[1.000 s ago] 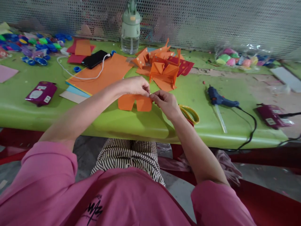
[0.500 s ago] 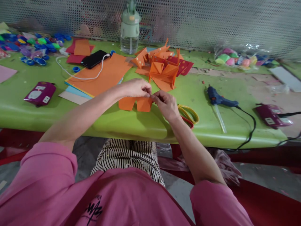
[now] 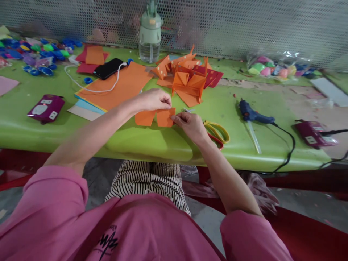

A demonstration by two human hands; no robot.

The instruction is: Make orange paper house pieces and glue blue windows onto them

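Observation:
An orange paper piece [image 3: 164,118] with a gap near its middle hangs below my hands, close to the table's front edge. My left hand [image 3: 157,99] is closed on its upper edge, and part of the paper is hidden behind the fingers. With thumb and fingers pressed together, my right hand [image 3: 189,125] pinches the paper's right edge. Scissors with yellow and red handles [image 3: 217,132] lie just right of that hand, their blades partly covered by it. Folded orange paper shapes [image 3: 189,78] stand behind my hands.
Orange sheets [image 3: 116,88] with a black phone [image 3: 110,68] and white cable lie at the left. A bottle [image 3: 150,36] stands at the back. On the right are a blue glue gun [image 3: 254,113] and a purple box [image 3: 315,133]; another purple box [image 3: 46,108] is at left.
My right hand has moved down from the paper's upper corner to its right side and apart from my left hand. My left hand has shifted slightly left. The scissor tips now show.

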